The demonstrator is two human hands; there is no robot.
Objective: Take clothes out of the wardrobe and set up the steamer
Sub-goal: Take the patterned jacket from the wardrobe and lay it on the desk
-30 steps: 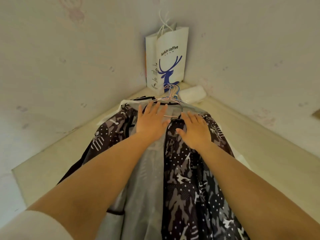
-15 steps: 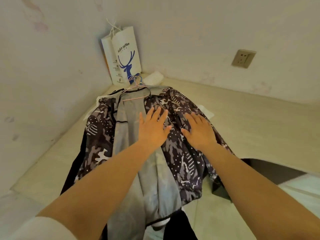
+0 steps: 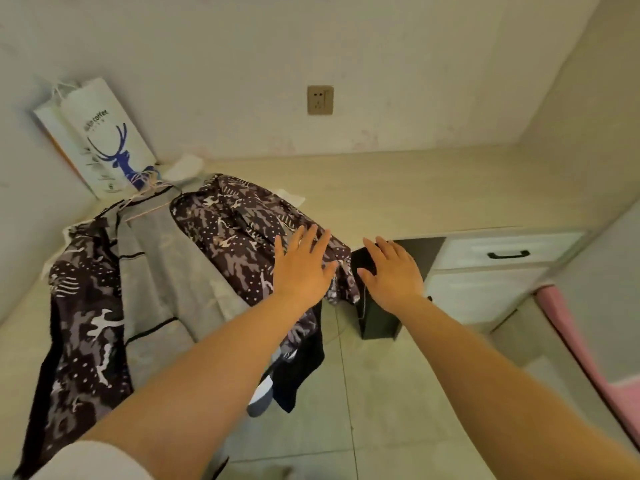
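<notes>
1. A person's left hand (image 3: 302, 263) lies flat, fingers straight and spread, on the right-hand edge of a patterned jacket (image 3: 239, 233) spread over a pale, wood-grained desk top (image 3: 415, 192); it grips nothing

2. The right hand (image 3: 393, 268), also flat with fingers spread and relaxed, is just beside the left, off the jacket's edge and in front of a dark box-shaped bag (image 3: 379, 320) that stands on the tiled floor (image 3: 381, 410) (whether the palm touches anything cannot be told)

3. The jacket is thin fabric printed in dark brown, grey and white camouflage shapes with small white dots and stripes; it lies open, showing a smooth grey lining (image 3: 166, 271) edged with narrow black piping, and its lower part hangs over the desk's front edge

4. At the collar sits a bunch of thin wire hangers (image 3: 147, 188), pinkish and blue

5. In the corner behind them leans a white paper bag (image 3: 100, 133) with string handles, printed with a blue deer head and the partly readable word "coffee"

6. On the rough, stained wall is a beige socket plate (image 3: 320, 99); at right, a white drawer front carries a black bar handle (image 3: 508, 254), and pink fabric (image 3: 571, 341) runs along the frame's right edge
</notes>
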